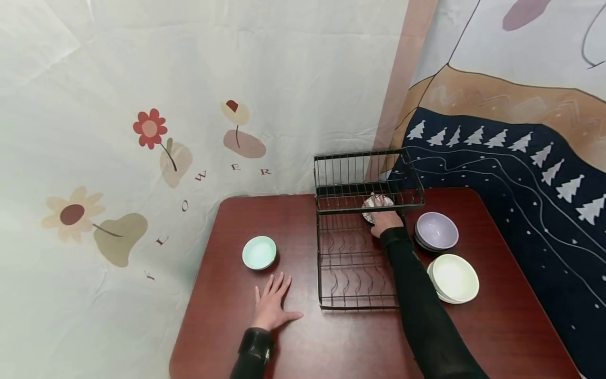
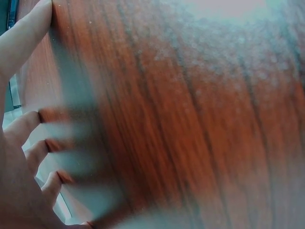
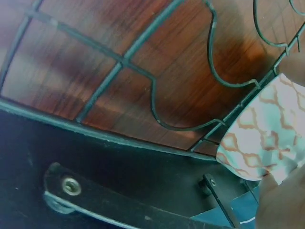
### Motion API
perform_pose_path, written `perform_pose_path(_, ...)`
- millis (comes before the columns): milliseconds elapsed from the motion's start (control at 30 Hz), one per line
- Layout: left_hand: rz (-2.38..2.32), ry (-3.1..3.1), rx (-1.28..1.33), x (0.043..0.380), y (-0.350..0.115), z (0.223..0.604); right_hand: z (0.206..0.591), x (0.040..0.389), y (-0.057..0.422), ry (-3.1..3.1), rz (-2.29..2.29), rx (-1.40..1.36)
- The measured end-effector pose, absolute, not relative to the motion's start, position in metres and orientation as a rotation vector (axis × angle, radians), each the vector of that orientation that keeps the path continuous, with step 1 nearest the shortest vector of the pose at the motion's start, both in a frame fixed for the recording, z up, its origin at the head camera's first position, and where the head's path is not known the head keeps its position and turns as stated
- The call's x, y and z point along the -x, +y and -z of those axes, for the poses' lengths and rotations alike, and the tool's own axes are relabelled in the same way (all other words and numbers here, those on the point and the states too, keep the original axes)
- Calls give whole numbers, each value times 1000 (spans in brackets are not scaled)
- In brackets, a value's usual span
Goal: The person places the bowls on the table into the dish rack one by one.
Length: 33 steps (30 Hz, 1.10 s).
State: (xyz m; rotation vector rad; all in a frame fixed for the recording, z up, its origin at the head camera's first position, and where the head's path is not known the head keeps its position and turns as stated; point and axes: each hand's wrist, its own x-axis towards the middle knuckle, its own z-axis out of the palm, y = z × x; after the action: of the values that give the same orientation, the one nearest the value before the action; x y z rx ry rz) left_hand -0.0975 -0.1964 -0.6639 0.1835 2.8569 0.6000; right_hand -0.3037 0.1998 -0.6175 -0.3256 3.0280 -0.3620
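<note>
Here's the right grip (image 1: 385,221), clasping a bowl (image 3: 259,131) under the dish rack (image 1: 320,263), the upper tier's wires crossing overhead! Right of it stand lilac bowls (image 1: 437,231) and cream bowls (image 1: 455,279). The left grip (image 1: 272,305) spreads wide, a mint bowl (image 1: 259,252) just beyond. Only the right wrist view reveals the held bowl's orange lattice clearly!

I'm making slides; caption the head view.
Right hand holding a patterned dish at the dish rack, left hand spread near the mint bowl.

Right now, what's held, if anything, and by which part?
The right hand holds the patterned dish, apparently near its edge; exact grip unclear. The left hand holds nothing.
</note>
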Motion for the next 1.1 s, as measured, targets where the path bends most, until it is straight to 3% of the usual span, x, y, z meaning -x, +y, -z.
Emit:
perform_pose_path(333, -608, 2868, -185, 95, -197, 668, 616, 297, 199, 3062, 519, 353)
perform_pose_path(567, -612, 2860, -177, 94, -197, 664, 620, 297, 193, 3359, 264, 427)
perform_pose_path(1100, -596, 2860, -187, 97, -195, 663, 613, 298, 188, 3358, 253, 264)
